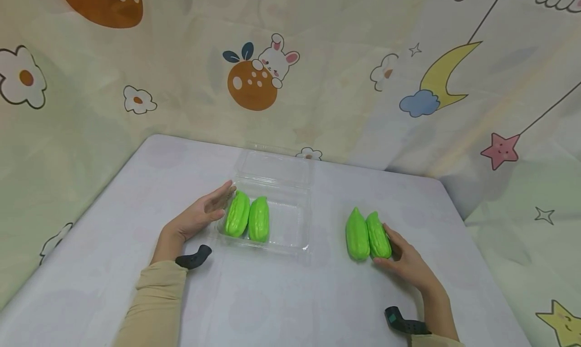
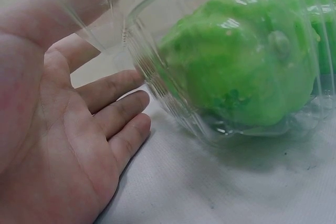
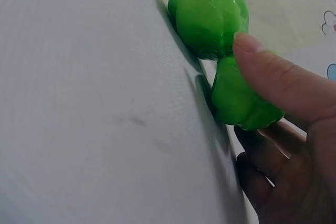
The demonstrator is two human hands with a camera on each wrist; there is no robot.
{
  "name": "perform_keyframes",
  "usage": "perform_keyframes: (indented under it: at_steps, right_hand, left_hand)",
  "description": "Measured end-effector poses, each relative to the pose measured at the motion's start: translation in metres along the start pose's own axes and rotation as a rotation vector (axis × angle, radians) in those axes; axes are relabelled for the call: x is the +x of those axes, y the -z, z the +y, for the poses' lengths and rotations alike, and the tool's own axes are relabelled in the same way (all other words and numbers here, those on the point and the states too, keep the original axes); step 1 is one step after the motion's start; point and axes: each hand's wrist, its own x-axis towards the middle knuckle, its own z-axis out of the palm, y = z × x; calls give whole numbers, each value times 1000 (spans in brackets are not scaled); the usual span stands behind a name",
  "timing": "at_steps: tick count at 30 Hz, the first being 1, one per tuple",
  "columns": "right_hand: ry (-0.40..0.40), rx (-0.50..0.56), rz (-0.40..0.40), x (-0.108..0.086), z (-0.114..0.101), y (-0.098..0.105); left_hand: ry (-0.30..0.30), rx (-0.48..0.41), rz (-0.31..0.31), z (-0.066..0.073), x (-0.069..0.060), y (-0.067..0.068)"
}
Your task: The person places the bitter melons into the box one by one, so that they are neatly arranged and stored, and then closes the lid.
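A clear plastic clamshell box lies with its lid folded back. Two bright green, ridged bitter melons, a left one and a right one, lie side by side in its left part. My left hand is at the box's left wall, fingers extended; in the left wrist view its fingertips meet the clear plastic. To the right of the box, two more bitter melons lie together on the table. My right hand holds the right-hand one between thumb and fingers; its neighbour lies against it.
The box's transparent lid extends toward the table's back edge. A white cloth covers the table, with a patterned curtain behind it. Dark devices are strapped to the left wrist and the right wrist.
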Motion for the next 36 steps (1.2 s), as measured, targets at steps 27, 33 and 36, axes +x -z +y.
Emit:
perform_keyframes:
  at_steps: [27,33,36]
  right_hand:
    - [-25,-18,19,-2,-9,13]
    - [-21,-41,21,0,-17,15]
    - [-2,-31,21,3,-20,16]
  left_hand:
    - [18,32,9,0,1,0]
    - [8,9,4,-1,2,1]
    - [13,12,8,-1,1,1]
